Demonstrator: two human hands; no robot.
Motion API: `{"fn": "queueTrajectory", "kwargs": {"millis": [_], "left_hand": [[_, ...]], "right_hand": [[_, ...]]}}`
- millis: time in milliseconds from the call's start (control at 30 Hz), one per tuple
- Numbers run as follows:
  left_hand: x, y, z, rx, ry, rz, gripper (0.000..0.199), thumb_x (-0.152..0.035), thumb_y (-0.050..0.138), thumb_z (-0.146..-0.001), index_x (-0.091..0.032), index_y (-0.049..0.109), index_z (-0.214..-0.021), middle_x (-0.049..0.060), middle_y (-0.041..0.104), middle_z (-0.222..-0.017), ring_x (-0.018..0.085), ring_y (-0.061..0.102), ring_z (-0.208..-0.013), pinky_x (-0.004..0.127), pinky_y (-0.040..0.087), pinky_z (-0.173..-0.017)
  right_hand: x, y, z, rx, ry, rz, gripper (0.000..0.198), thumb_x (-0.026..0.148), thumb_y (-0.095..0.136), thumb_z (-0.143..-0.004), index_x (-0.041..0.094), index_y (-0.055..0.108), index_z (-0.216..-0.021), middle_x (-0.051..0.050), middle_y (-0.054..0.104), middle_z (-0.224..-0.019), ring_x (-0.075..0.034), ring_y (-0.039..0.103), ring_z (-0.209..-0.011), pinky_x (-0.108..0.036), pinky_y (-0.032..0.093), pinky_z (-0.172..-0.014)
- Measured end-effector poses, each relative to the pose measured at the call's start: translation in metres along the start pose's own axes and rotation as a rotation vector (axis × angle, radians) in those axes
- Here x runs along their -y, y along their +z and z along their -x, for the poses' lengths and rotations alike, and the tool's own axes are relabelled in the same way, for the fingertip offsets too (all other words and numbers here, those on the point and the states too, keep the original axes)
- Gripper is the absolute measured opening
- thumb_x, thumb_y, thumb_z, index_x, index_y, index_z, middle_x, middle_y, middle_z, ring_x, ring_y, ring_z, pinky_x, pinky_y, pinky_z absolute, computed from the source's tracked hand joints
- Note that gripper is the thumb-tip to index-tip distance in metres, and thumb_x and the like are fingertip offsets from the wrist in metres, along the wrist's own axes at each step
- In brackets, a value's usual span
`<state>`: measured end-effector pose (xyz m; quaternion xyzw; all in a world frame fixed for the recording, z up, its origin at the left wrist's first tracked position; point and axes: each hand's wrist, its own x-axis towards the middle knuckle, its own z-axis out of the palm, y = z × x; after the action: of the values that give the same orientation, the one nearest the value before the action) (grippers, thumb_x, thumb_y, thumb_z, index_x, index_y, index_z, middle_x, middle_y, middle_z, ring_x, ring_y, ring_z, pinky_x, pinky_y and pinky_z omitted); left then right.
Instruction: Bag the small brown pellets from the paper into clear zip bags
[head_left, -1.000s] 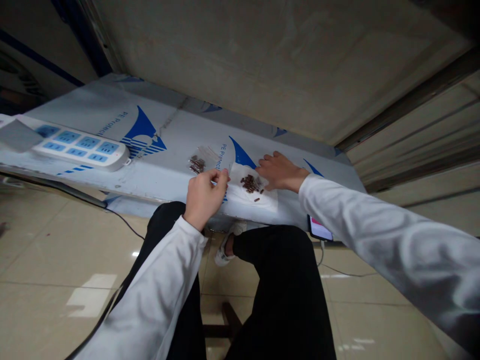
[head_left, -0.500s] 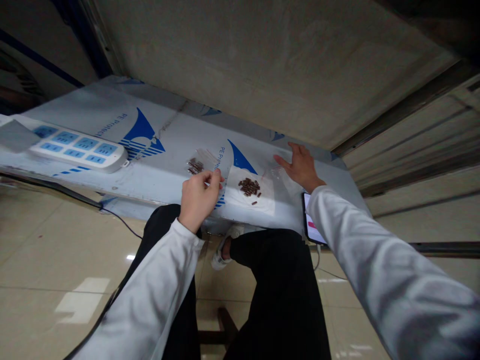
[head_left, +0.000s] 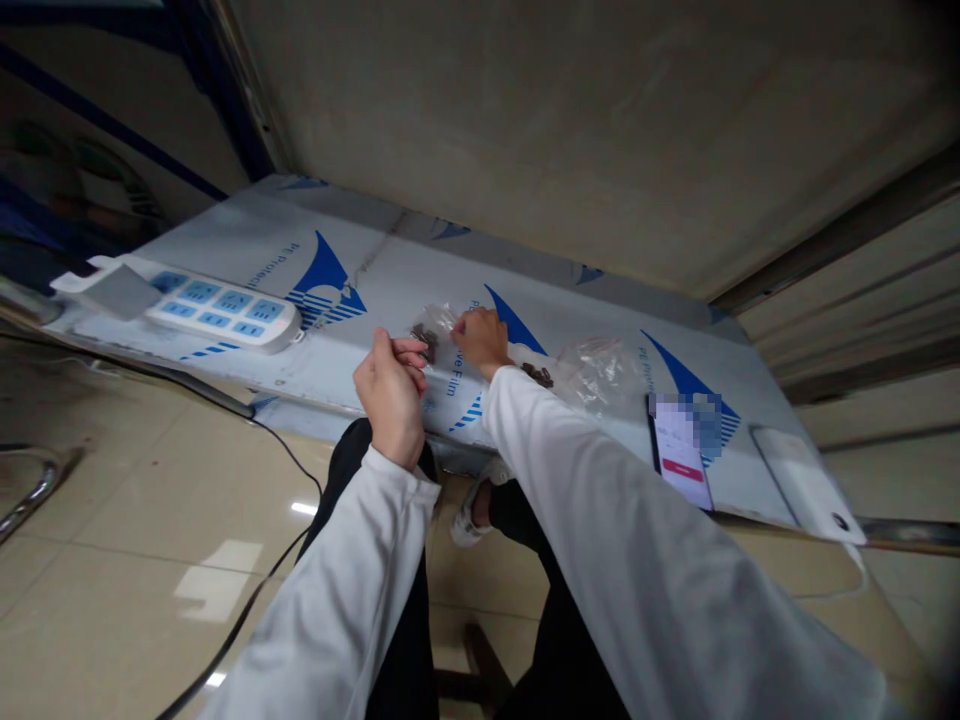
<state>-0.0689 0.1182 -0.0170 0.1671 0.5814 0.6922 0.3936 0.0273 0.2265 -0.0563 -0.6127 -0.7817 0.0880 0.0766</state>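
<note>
A small clear plastic bag (head_left: 444,316) with several small dark brown cylinders (head_left: 426,340) in it lies on the bench. My right hand (head_left: 484,340) reaches across to its right end, fingers bent and pinched at the plastic. Close by the bag's left end is my left hand (head_left: 394,395), its fingers curled in; what they hold, if anything, cannot be made out. Behind my right wrist shows part of a pile of brown cylinders (head_left: 537,375). My right forearm hides most of the white paper under the pile.
The bench (head_left: 405,260) is covered in printed protective film. A power strip (head_left: 225,305) lies on the left. To the right are another clear plastic bag (head_left: 600,370), a phone (head_left: 681,455) and a white device (head_left: 806,480) at the edge. A wall (head_left: 525,130) rises behind.
My right hand has swung left from the right side of the bench to the bag of cylinders. My left hand has shifted left relative to the bag. The view has turned right.
</note>
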Motion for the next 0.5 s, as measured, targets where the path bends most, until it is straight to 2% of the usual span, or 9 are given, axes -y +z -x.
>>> {"fn": "queueTrajectory", "kwargs": {"millis": [167,300,400,500], "left_hand": [[-0.001,0.002,0.001,0.021,-0.008,-0.020,0.040,-0.044,0.040,-0.083,-0.014,0.057,-0.061,-0.004,0.048,-0.048,0.005,0.038,-0.031,0.020,0.023,-0.033],[-0.003,0.003,0.002,0.013,-0.016,-0.016,0.040,-0.041,0.039,-0.084,-0.014,0.057,-0.061,-0.004,0.047,-0.046,0.005,0.037,-0.030,0.020,0.022,-0.032],[-0.001,0.002,0.000,0.009,-0.001,-0.013,0.041,-0.040,0.040,-0.085,-0.014,0.057,-0.060,-0.004,0.047,-0.046,0.005,0.037,-0.030,0.019,0.022,-0.032],[0.004,0.001,-0.003,0.017,0.087,-0.025,0.040,-0.045,0.047,-0.083,-0.013,0.059,-0.062,-0.004,0.049,-0.048,0.005,0.038,-0.033,0.019,0.025,-0.034]], "right_hand": [[-0.014,0.002,-0.003,-0.047,0.108,-0.112,0.031,0.030,0.060,-0.081,0.020,0.063,-0.110,-0.009,0.068,-0.111,-0.026,0.057,-0.107,-0.040,0.045,-0.089],[-0.018,0.003,-0.011,-0.046,0.177,-0.186,0.024,0.018,0.054,-0.081,0.020,0.068,-0.101,-0.005,0.072,-0.102,-0.022,0.063,-0.100,-0.035,0.046,-0.087],[-0.016,-0.005,-0.015,-0.108,0.132,-0.250,0.025,0.016,0.053,-0.080,0.019,0.070,-0.098,-0.005,0.073,-0.099,-0.020,0.065,-0.095,-0.030,0.047,-0.084],[-0.010,-0.024,-0.005,-0.198,0.029,-0.357,0.020,0.018,0.055,-0.079,0.017,0.073,-0.088,-0.003,0.073,-0.088,-0.018,0.066,-0.085,-0.027,0.047,-0.079]]}}
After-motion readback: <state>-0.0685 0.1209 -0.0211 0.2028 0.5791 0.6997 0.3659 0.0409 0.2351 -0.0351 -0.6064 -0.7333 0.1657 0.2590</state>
